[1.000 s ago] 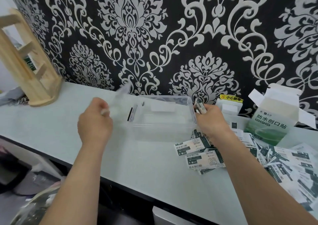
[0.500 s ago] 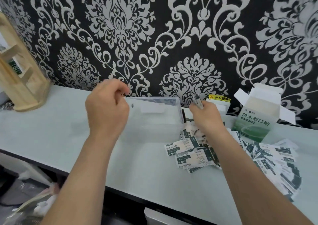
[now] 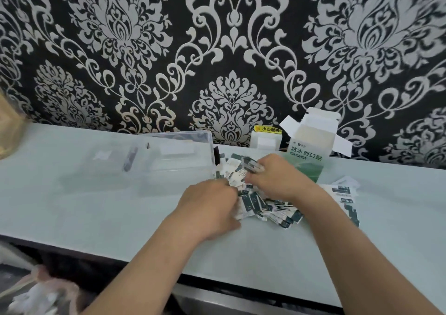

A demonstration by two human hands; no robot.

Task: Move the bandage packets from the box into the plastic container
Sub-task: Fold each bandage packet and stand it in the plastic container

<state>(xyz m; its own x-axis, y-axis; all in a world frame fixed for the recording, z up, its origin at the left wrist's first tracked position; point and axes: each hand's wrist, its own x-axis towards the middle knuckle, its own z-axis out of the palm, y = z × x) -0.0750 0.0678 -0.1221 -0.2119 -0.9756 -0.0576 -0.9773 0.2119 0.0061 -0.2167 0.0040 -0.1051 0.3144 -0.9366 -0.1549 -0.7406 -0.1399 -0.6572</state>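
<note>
A heap of white and dark-green bandage packets lies on the pale counter, right of the clear plastic container. Both hands are on the heap. My left hand curls round packets at the heap's left side. My right hand grips several packets at the top of the heap, close to the container's right wall. The open white and green bandage box stands behind my right hand. More packets lie to the right of my right forearm. A clear lid lies left of the container.
A black and silver patterned wall backs the counter. A small white box with a yellow label stands by the wall between container and bandage box. A wooden rack shows blurred at the far left edge.
My left hand has moved from above the container's left side down and right onto the packet heap. My right hand has dropped onto the heap. The camera has shifted to the right.
</note>
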